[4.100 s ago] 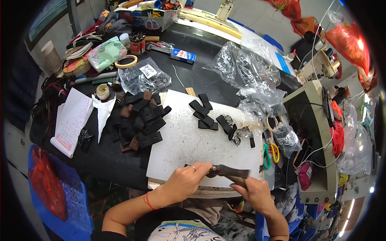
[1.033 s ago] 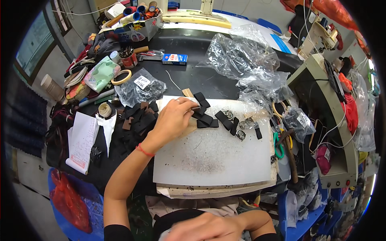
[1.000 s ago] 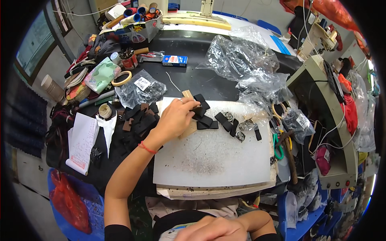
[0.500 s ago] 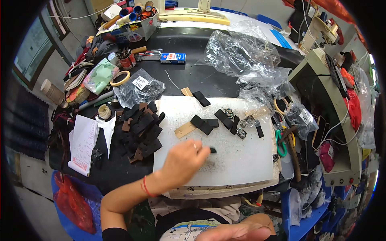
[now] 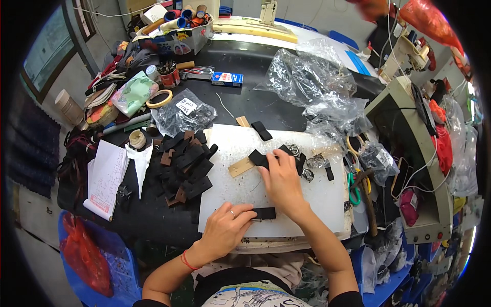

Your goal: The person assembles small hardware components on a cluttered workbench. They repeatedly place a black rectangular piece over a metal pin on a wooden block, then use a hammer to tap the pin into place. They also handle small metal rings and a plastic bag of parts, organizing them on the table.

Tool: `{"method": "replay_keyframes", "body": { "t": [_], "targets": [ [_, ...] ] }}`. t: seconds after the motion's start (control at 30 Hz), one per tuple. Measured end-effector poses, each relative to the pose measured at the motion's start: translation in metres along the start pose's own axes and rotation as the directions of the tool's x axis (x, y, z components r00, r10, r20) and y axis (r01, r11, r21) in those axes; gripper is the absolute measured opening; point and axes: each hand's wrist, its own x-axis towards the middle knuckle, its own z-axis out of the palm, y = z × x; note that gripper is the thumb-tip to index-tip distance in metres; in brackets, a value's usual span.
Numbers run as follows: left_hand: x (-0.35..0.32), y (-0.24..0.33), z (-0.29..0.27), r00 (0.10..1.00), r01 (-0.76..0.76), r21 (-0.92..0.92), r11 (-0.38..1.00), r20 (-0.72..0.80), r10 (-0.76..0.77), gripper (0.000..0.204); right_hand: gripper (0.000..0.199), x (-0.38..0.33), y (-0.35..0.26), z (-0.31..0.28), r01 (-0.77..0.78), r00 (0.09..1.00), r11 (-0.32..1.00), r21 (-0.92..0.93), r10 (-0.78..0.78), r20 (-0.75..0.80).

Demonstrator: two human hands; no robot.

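Observation:
My left hand (image 5: 227, 228), a ring on one finger, is closed on one end of a black strap piece (image 5: 265, 213) at the near edge of the white board. A thin shiny sliver shows beside that strap, too small to name. Farther up the board, my right hand (image 5: 283, 183) has its thumb and fingers closed around another black strap piece (image 5: 259, 158); part of it is hidden by the fingers. A tan rectangular strip (image 5: 241, 167) lies against this second strap. Just right of my right fingertips are several wire rings (image 5: 308, 175).
A heap of black and brown strap pieces (image 5: 186, 166) lies left of the white board (image 5: 220, 197). Green-handled scissors (image 5: 353, 189) and a wooden-handled hammer (image 5: 369, 204) are at its right. Clear plastic bags (image 5: 312, 71) cover the back right. A notepad (image 5: 106, 176) lies left.
My right hand has come up from the lower edge onto the straps on the board. My left hand has moved down toward the near edge with its strap, which now lies flat.

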Motion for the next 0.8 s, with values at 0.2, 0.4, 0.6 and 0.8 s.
{"method": "replay_keyframes", "body": {
  "t": [0.2, 0.4, 0.6, 0.8],
  "targets": [
    [-0.004, 0.003, -0.004, 0.999, 0.03, -0.035, 0.999, -0.019, -0.031, 0.046, 0.017, -0.004, -0.003, -0.024, -0.067, 0.996, 0.979, 0.193, 0.054, 0.072],
    [-0.025, -0.004, -0.013, 0.991, 0.104, -0.07, 0.992, -0.075, -0.109, 0.071, 0.017, -0.038, -0.01, -0.087, -0.665, 0.72, 0.588, 0.46, 0.34, 0.605],
    [-0.014, 0.0, -0.003, 0.994, 0.066, -0.113, 0.991, -0.081, -0.076, 0.071, 0.01, -0.051, -0.011, -0.069, -0.509, 0.793, 0.748, 0.427, 0.213, 0.571],
    [-0.013, -0.006, -0.002, 0.997, 0.042, -0.114, 0.993, -0.057, -0.049, 0.071, 0.013, -0.052, -0.014, -0.064, -0.357, 0.856, 0.848, 0.391, 0.129, 0.5]
  ]
}}
